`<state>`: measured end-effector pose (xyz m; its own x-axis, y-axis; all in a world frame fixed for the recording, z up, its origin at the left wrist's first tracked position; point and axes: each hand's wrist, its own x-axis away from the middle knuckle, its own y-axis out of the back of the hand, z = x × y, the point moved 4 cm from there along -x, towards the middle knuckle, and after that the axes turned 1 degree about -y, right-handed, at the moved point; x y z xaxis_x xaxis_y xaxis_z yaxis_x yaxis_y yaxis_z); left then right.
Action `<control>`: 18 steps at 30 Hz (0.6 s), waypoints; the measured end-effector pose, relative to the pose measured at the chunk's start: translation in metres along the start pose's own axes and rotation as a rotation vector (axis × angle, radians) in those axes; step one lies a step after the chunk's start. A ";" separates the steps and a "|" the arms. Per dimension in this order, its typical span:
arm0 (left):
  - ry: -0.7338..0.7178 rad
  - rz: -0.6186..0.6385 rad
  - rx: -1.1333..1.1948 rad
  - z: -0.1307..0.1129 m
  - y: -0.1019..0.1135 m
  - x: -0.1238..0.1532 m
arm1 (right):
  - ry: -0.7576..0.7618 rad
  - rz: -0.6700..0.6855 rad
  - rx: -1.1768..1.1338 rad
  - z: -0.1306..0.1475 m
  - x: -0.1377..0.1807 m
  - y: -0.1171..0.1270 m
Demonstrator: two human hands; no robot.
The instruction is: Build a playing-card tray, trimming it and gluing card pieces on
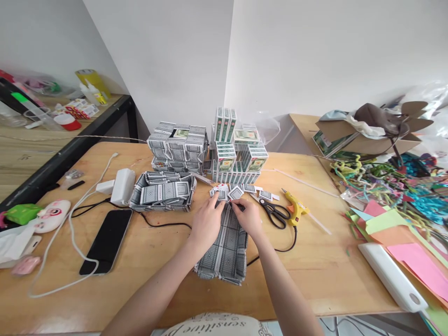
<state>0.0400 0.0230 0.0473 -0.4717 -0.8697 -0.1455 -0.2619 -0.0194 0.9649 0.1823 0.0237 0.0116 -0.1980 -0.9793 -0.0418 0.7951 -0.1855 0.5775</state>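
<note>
Both my hands rest at the far end of a long tray-like form made of patterned playing cards (224, 252) lying on the wooden table (315, 261). My left hand (207, 219) has its fingers bent onto the form's far edge. My right hand (248, 215) pinches that same edge beside it. Loose folded cards (241, 190) lie just beyond my fingertips. A finished card box (163, 192) sits to the left.
Stacked card packs (238, 156) and card-built blocks (177, 144) stand at the back. Scissors (275, 212) and a yellow glue gun (296, 207) lie to the right. A phone (107, 240), a white charger (122, 185) and cables lie left. Coloured paper (402, 233) fills the right side.
</note>
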 end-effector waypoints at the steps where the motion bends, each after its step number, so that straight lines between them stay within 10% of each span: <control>1: -0.001 0.007 -0.009 0.000 0.000 -0.002 | -0.008 -0.002 -0.008 0.000 0.000 0.000; 18: -0.104 0.022 0.022 0.003 0.002 -0.028 | -0.116 -0.008 -0.034 -0.004 -0.007 -0.003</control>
<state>0.0507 0.0487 0.0524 -0.5619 -0.8140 -0.1473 -0.2684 0.0110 0.9632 0.1842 0.0307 0.0067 -0.2673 -0.9623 0.0494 0.8121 -0.1974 0.5492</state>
